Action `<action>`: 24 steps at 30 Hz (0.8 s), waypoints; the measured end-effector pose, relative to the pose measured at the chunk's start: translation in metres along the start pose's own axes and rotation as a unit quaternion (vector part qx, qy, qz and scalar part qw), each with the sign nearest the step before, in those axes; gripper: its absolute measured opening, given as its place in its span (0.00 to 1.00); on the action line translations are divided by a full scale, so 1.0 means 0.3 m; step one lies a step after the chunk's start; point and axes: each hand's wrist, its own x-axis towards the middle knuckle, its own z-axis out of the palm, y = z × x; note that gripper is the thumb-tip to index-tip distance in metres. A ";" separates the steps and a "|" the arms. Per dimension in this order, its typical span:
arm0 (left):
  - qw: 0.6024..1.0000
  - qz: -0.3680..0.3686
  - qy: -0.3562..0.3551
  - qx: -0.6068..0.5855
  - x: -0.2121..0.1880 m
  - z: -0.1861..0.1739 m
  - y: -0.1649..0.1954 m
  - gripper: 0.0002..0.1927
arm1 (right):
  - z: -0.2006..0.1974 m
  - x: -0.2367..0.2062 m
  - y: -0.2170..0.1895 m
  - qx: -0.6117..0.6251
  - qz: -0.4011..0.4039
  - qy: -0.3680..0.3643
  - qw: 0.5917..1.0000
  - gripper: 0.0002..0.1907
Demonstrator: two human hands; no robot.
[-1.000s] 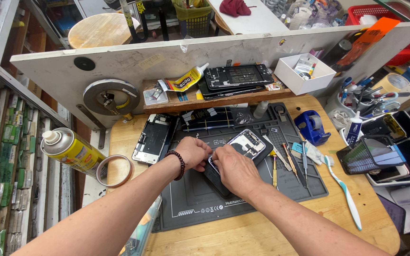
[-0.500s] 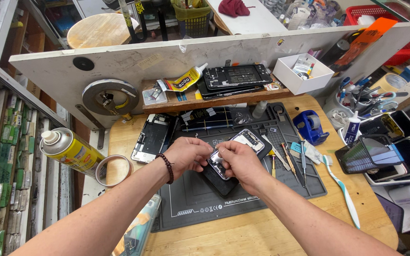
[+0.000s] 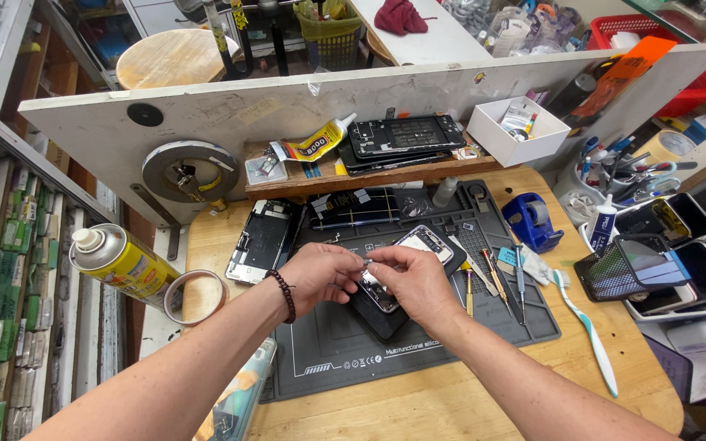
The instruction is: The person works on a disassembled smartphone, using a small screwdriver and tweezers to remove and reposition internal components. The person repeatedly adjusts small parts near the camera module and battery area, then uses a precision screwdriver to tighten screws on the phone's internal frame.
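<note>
On the grey mat (image 3: pixel 451 343), two hands' fingers (image 3: pixel 369 263) pinching one opened phone's (image 3: pixel 406 265) tiny part.

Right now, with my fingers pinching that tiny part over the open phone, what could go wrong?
The small part pinched between left hand and right hand could slip and vanish into the opened phone or onto the dark mat. Your right wrist might also nudge the screwdrivers lying close by.

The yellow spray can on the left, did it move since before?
No. The yellow spray can lies in the same spot, right beside the tape roll, as in the earlier pictures. Only the two hands over the opened phone shifted.
</note>
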 end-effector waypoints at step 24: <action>0.996 0.015 -0.033 -0.080 0.021 -0.022 -0.026 0.08 | 0.017 -0.013 -0.006 0.060 0.026 0.019 0.998 0.12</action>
